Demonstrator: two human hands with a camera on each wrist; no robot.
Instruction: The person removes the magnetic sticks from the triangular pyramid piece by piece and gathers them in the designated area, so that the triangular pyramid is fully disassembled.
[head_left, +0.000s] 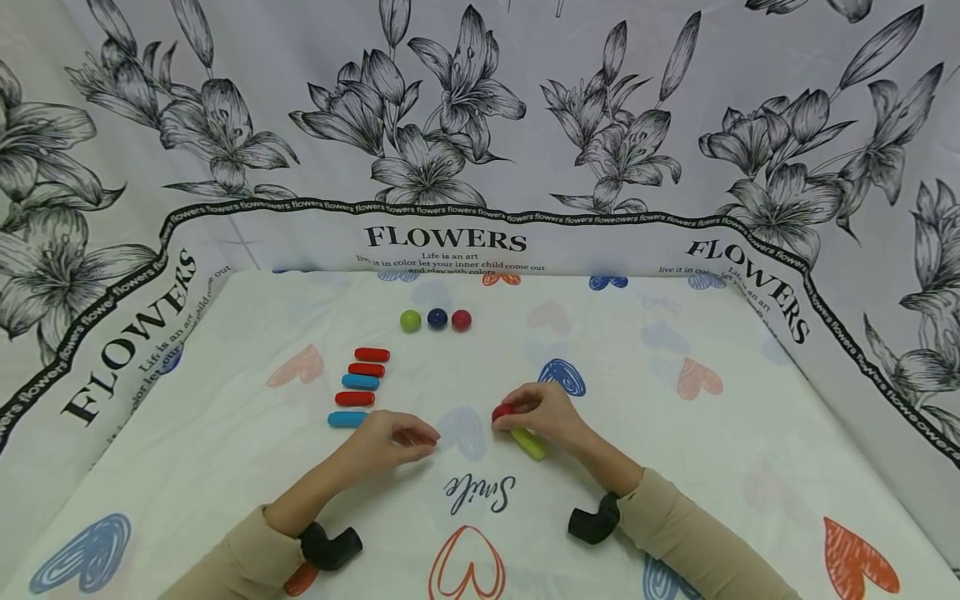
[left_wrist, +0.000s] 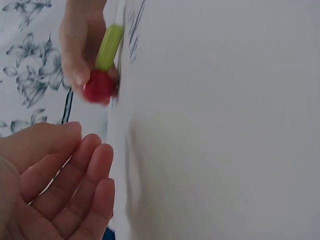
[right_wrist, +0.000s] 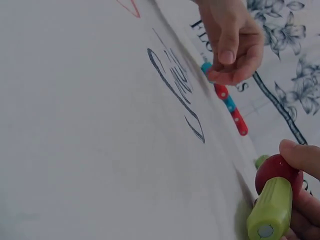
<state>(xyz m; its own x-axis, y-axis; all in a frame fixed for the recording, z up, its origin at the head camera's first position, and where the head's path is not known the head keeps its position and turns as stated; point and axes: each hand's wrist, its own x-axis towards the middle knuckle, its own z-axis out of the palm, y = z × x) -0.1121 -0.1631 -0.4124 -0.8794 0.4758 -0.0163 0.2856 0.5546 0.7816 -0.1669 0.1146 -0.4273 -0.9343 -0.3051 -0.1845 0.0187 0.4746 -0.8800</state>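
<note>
My right hand (head_left: 516, 410) pinches a red ball (head_left: 502, 411) low over the cloth-covered table (head_left: 675, 450). The ball sits against the end of a yellow-green cylinder (head_left: 529, 442) that lies under the hand. The right wrist view shows the red ball (right_wrist: 276, 172) at the tip of the green cylinder (right_wrist: 270, 212), with a fingertip on the ball. My left hand (head_left: 420, 437) rests on the table just to the left, fingers loosely curled and empty. In the left wrist view, the left hand (left_wrist: 60, 185) is relaxed, facing the red ball (left_wrist: 99, 86) and green cylinder (left_wrist: 110, 46).
A column of red and blue cylinders (head_left: 360, 382) lies left of my left hand. Green (head_left: 410, 320), dark blue (head_left: 437, 317) and red (head_left: 461, 319) balls stand in a row farther back. A flower-printed backdrop (head_left: 450, 125) walls in the table.
</note>
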